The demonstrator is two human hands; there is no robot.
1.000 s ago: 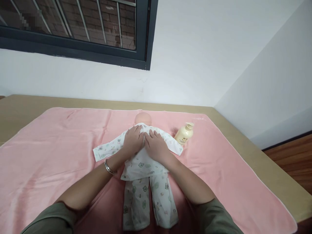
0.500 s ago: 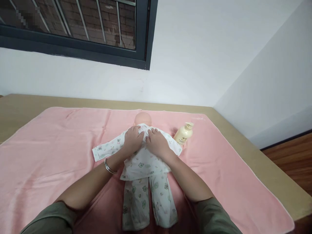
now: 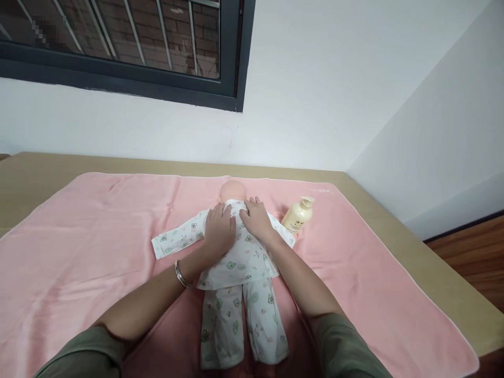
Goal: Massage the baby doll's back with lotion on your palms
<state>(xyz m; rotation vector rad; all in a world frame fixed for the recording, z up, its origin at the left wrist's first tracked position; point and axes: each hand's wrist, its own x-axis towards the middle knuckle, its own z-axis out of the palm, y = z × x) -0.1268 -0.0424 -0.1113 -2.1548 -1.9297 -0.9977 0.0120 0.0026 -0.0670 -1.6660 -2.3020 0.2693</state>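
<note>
Your left hand (image 3: pixel 220 231) and right hand (image 3: pixel 258 220) are pressing flat, fingers open, on the printed top (image 3: pixel 240 260). They are no longer bunching the collar as they were half a second ago, so the fabric is lying smoother. The doll (image 3: pixel 233 190) is lying mid-frame on the pink towel (image 3: pixel 98 220), with the bottle (image 3: pixel 298 215) just to its right.

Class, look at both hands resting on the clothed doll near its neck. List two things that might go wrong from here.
1. The cream plastic pump bottle sits close beside the right hand; a sideways sweep might knock it over onto the pink fleece blanket.
2. Both that hand and the left hand lie on the baby doll in white printed pyjamas near its collar; pushing may bunch the loose top.
</note>
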